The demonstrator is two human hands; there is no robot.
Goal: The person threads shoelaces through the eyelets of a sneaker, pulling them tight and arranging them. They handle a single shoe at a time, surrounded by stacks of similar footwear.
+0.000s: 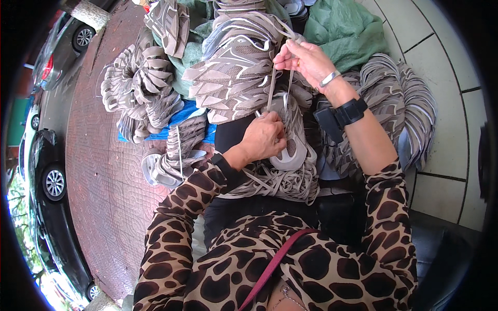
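Note:
A grey-beige shoe upper (291, 150) lies toe toward me over my lap. My left hand (263, 136) is closed at its left edge, the fingers pinching a flat beige shoelace (272, 88). From there the lace runs up, taut, to my right hand (306, 61), which is raised above the upper with thumb and fingers pinched on it. A second strand drops from the right hand to the upper. The eyelets under the left fingers are hidden. Below the upper, a tangled heap of beige laces (290, 184) rests across my lap.
A thick stack of matching uppers (233, 78) stands just ahead. More bundled uppers lie at the left (137, 83) and right (410, 109). Green sacking (345, 28) is behind. Parked cars (54, 176) line the far left, beyond red paving (111, 181); pale tiles (443, 129) are at right.

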